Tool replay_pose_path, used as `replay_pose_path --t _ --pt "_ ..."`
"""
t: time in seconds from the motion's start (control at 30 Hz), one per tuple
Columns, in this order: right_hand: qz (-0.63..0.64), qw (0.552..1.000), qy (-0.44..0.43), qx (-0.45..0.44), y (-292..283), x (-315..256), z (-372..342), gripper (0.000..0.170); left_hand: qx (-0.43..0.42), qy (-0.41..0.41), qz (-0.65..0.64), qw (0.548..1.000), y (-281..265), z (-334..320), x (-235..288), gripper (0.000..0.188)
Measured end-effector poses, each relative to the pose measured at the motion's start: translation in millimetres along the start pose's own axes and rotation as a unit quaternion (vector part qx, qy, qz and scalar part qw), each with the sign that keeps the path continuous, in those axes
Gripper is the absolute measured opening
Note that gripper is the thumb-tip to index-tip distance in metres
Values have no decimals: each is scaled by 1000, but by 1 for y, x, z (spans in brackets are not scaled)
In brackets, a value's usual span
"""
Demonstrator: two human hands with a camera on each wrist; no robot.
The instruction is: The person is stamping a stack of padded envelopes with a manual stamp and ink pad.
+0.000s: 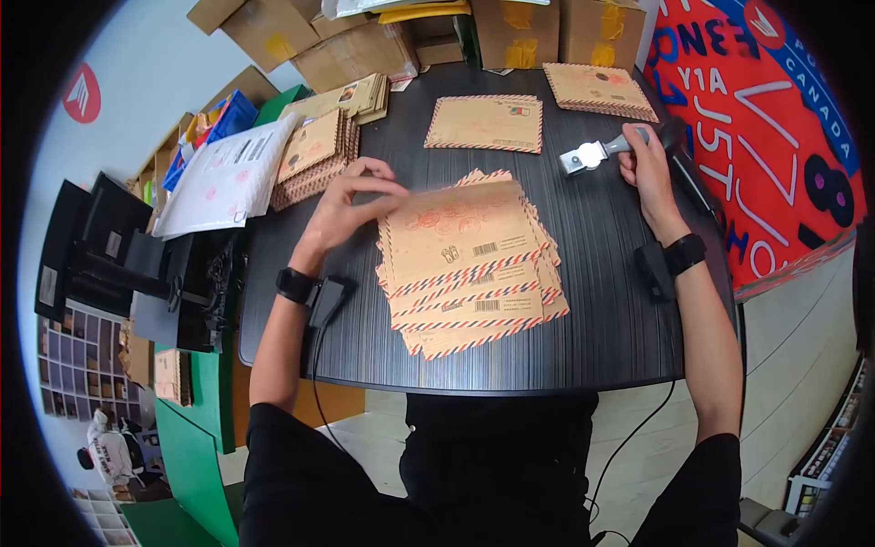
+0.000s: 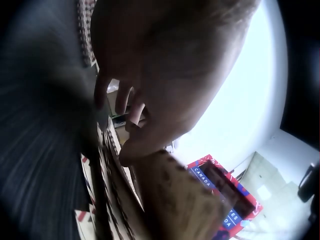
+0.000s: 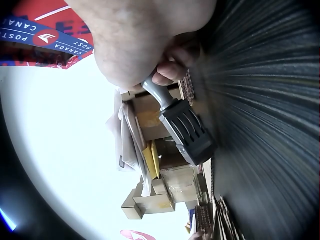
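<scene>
A pile of kraft airmail envelopes (image 1: 478, 305) with red-and-blue striped borders lies fanned on the dark table. My left hand (image 1: 351, 205) pinches the upper left corner of the top envelope (image 1: 460, 228). In the left wrist view, that envelope (image 2: 180, 195) is tilted up and blurred beneath the thumb (image 2: 131, 150). To the right of the pile, my right hand (image 1: 649, 173) grips the grey handle of a hand stamp (image 1: 583, 158) with a metal head. Seen from the right wrist, the stamp (image 3: 187, 131) has a black slotted side.
Another envelope stack (image 1: 483, 123) lies behind the pile, with a further one (image 1: 602, 91) at the back right. More stacked envelopes (image 1: 310, 150) and a white padded mailer (image 1: 223, 173) stand at the left. Cardboard boxes (image 1: 519, 32) line the back; monitors (image 1: 91, 246) are left of the table.
</scene>
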State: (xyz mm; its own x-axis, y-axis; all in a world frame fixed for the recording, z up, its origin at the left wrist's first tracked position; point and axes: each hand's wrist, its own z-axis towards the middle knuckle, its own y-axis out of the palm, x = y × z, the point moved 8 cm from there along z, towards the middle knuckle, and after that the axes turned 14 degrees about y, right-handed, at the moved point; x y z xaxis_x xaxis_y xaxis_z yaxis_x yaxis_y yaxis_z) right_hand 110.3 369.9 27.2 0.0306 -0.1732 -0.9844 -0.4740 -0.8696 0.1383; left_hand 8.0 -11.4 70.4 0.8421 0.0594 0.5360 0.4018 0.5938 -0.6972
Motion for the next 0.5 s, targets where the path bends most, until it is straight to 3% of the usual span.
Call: replay_pose_path --t 0.13,0.17,0.27,0.33,0.43,0.47,0.5 --pt "-18 1000 -13 8 2 -4 -3 22 -54 70 -3 996 2 0 27 24" --pt "-35 999 -14 1 9 -9 -8 22 -37 67 -8 997 -1 -3 24 24" --pt "-29 997 -69 14 23 -39 -24 21 -103 38 -131 985 11 -12 7 22" --pt "-98 989 -114 -14 54 -71 -44 20 -72 28 -156 985 7 -15 -5 19" --pt "-291 917 -272 -25 116 -128 -100 18 -61 2 -203 977 11 -23 -13 14" --pt "-292 918 -268 -29 131 -135 -111 18 -63 -5 -193 979 11 -23 -12 14" --pt "-341 858 -383 -10 153 -151 -135 15 -64 -10 -182 981 10 -22 -10 14"
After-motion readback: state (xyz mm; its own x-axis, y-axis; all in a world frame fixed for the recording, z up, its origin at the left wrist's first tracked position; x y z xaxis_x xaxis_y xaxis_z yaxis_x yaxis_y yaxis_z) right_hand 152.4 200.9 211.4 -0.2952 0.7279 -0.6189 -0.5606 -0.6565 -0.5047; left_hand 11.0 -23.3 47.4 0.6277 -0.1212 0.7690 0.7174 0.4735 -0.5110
